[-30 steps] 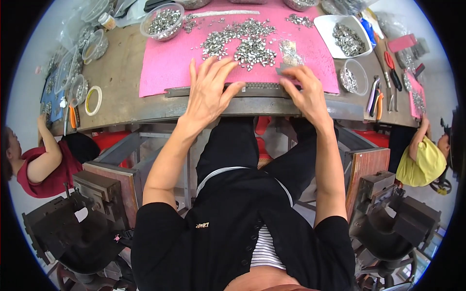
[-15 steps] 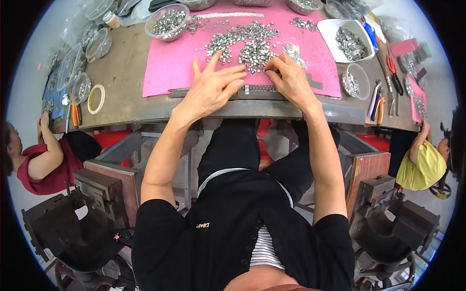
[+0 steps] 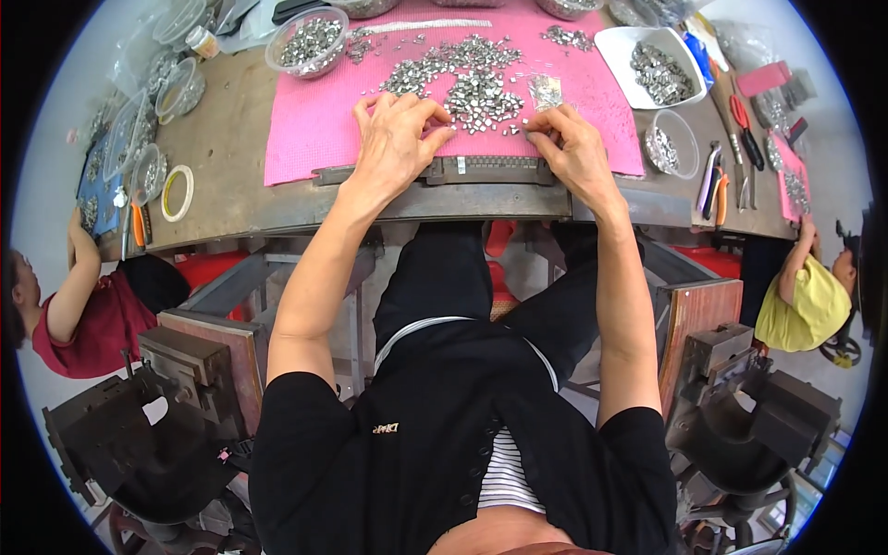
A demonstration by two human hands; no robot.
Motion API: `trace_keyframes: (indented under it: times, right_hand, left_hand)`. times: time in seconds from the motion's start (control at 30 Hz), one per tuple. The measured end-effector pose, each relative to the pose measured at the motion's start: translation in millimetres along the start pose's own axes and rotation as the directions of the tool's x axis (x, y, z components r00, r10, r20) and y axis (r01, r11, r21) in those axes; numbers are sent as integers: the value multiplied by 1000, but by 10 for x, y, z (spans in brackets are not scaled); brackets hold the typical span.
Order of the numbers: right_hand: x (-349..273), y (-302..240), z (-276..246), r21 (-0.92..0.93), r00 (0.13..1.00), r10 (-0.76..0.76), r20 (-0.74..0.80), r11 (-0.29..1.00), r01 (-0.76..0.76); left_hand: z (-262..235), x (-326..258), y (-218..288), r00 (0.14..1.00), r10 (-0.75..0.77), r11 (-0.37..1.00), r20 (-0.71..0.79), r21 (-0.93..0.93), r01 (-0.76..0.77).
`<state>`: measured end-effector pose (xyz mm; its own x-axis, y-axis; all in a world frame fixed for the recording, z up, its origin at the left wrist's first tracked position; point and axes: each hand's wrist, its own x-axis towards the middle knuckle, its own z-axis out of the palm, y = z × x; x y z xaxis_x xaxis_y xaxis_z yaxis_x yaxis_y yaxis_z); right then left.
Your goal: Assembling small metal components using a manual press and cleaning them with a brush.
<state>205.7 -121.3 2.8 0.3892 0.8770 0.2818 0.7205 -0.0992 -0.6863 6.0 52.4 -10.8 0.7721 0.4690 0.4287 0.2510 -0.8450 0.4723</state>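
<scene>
A pink mat [image 3: 310,139] covers the middle of the workbench, with a wide heap of small silver metal pieces [image 3: 467,79] spread over it. My left hand [image 3: 393,143] lies on the mat at the heap's near edge, fingers curled over a few loose pieces; what sits under them is hidden. My right hand [image 3: 569,148] is just right of it, thumb and fingertips pinched on a small metal piece [image 3: 525,125]. A dark toothed metal bar [image 3: 486,169] runs along the mat's front edge under both wrists. A small clear bag [image 3: 546,90] lies just beyond my right hand.
A clear bowl [image 3: 310,42], a white square tray [image 3: 657,65] and a clear cup [image 3: 671,143] hold more metal pieces. Pliers [image 3: 740,120] lie at right, a tape roll [image 3: 178,192] and stacked clear tubs [image 3: 176,88] at left. Other people sit at left [image 3: 83,305] and right [image 3: 805,296].
Both hands have slid away from the bar at the mat's edge up to the near side of the heap, and the right fingers have closed into a pinch.
</scene>
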Motion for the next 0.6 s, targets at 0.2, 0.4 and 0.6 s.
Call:
trace_keyframes:
  times: [0.2, 0.4, 0.6]
  right_hand:
    - [-4, -53, 59, -11, 1000, 14, 16, 1000, -14]
    - [64, -44, 201, -139, 998, -37, -45, 990, 31]
    - [96, -32, 233, -212, 992, -102, -77, 974, 84]
  left_hand:
    - [4, 17, -74, 998, 55, 996, 43, 69, -58]
    - [-6, 83, -98, 977, 208, 967, 51, 138, -213]
    - [-73, 191, -135, 942, 288, 936, 174, 158, -316]
